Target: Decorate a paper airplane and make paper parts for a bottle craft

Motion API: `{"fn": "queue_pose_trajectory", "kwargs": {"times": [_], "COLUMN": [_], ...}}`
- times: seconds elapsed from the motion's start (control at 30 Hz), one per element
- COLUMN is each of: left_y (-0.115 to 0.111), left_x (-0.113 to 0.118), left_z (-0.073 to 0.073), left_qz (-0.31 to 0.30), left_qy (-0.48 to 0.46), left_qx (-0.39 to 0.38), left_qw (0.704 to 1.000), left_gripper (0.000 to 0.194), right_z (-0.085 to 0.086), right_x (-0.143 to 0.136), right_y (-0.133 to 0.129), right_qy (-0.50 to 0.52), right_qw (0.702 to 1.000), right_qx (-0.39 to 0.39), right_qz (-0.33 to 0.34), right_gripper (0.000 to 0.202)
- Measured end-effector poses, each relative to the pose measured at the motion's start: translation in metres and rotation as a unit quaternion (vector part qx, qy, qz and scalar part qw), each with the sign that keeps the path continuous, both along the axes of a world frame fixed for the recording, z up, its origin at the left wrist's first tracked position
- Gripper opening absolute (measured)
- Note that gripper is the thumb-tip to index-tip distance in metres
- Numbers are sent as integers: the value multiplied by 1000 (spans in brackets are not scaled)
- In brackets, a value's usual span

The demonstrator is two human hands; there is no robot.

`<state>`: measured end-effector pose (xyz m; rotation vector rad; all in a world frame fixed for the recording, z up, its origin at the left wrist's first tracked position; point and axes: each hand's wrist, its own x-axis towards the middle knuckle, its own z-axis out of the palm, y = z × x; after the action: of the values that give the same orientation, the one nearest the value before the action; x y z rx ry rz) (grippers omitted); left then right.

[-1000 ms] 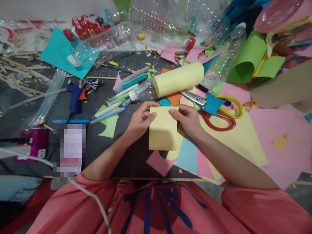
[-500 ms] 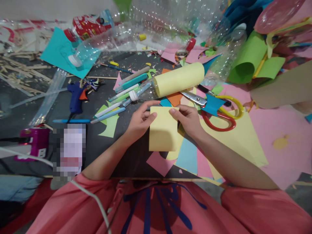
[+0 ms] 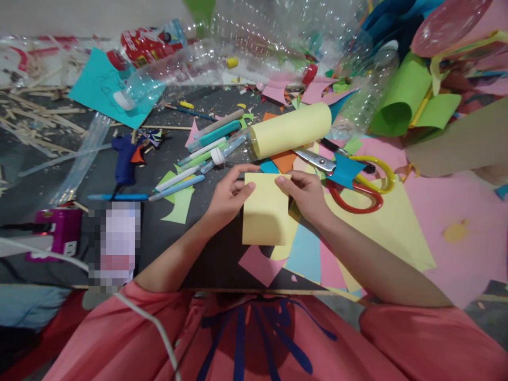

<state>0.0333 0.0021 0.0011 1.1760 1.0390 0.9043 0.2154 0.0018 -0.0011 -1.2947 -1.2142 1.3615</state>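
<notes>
A small yellow rectangle of paper (image 3: pixel 265 217) hangs between my hands, just above the table's near side. My left hand (image 3: pixel 230 193) pinches its upper left edge, thumb on the front face. At the upper right corner, my right hand (image 3: pixel 307 193) pinches it the same way. Behind the paper lies a clear plastic bottle (image 3: pixel 242 147) wrapped in yellow paper (image 3: pixel 293 129). Right of my right hand rest scissors (image 3: pixel 357 185) with one yellow and one red handle loop, a blue scrap of paper across them.
Several markers (image 3: pixel 214 137) lie beyond my left hand. Further left are a blue glue gun (image 3: pixel 126 159), a phone with a blurred screen (image 3: pixel 119 241) and a purple box (image 3: pixel 59 233) with cables. Plastic bottles (image 3: pixel 257 37) crowd the back. Pink paper (image 3: pixel 448 211) and green rolls (image 3: pixel 408 95) lie right.
My hands and the yellow paper have hardly moved. The view has shifted very slightly, and nothing was taken up or let go.
</notes>
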Motion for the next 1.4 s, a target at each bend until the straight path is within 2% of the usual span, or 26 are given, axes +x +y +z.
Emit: {"fn": "queue_pose_trajectory", "kwargs": {"times": [0.13,0.77,0.97,1.4], "left_y": [0,1,0,1], "left_x": [0,-1,0,-1], "left_z": [1,0,1,0], "left_qz": [0,1,3,-1], "left_qy": [13,4,19,22], "left_qx": [9,-1,6,5], "left_qw": [1000,1000,1000,1000], "left_gripper": [32,37,29,32], "right_z": [1,0,0,0], "right_x": [0,0,0,0], "right_y": [0,0,0,0], "right_qy": [-2,5,9,15], "right_qw": [1000,1000,1000,1000], "right_qx": [-5,-8,-7,-15], "right_qz": [1,7,10,9], "right_gripper": [61,57,56,55]}}
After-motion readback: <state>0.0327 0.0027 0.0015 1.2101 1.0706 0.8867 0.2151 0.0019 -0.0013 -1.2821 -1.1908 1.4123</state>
